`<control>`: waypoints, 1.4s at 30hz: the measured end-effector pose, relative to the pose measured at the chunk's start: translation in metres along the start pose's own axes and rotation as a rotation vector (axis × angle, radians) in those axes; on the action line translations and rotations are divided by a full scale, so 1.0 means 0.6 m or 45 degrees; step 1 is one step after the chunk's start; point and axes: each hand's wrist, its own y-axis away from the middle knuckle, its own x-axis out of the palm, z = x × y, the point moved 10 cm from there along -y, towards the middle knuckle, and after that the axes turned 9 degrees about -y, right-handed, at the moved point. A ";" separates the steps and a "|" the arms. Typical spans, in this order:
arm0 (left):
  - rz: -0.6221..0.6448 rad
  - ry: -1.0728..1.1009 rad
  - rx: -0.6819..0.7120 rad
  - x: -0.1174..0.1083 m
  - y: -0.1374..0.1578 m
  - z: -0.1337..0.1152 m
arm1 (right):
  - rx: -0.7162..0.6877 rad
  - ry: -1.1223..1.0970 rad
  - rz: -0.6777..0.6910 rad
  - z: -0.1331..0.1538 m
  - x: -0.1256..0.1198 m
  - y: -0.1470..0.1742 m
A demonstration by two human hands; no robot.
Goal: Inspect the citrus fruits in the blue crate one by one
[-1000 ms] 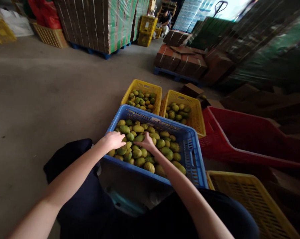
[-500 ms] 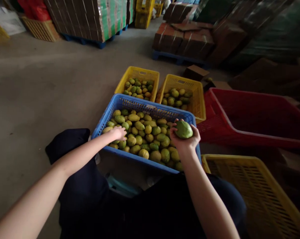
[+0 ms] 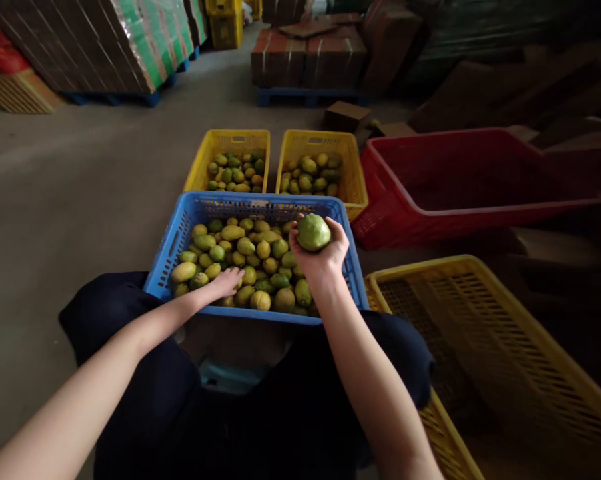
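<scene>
A blue crate (image 3: pixel 163 247) in front of my knees holds many green and yellow lemons (image 3: pixel 245 247). My right hand (image 3: pixel 325 261), palm up over the crate's right side, has its fingers curled round a large green lemon (image 3: pixel 313 232). It looks bigger than most of the fruit below. My left hand (image 3: pixel 225 283) lies palm down on the lemons near the crate's front edge, its fingers stretched out and holding nothing that I can see.
Behind the blue crate stand two yellow crates (image 3: pixel 193 163) with more lemons. A red bin (image 3: pixel 430 217) is at the right, and a large yellow crate (image 3: pixel 525 333) sits beside my right knee. Stacked cartons (image 3: pixel 308 60) on a blue pallet are farther back.
The view has swung to the right, so everything sits farther left. My left hand has moved over the lemons toward the crate's front middle. My right hand still holds the green lemon.
</scene>
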 end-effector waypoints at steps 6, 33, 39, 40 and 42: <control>0.097 0.049 -0.196 -0.021 -0.022 0.046 | -0.030 0.053 -0.130 0.004 -0.008 -0.001; 0.127 2.341 -0.150 -0.229 0.064 0.020 | 0.163 0.763 0.296 -0.117 -0.010 -0.007; -0.066 1.951 -0.085 -0.253 0.075 0.023 | 0.109 0.882 0.314 -0.108 -0.006 -0.002; -0.149 1.824 -0.073 -0.258 0.076 0.030 | 0.023 0.928 0.329 -0.099 0.000 0.001; -0.332 1.586 -0.011 -0.272 0.080 0.038 | -0.154 1.055 0.394 -0.081 0.017 0.012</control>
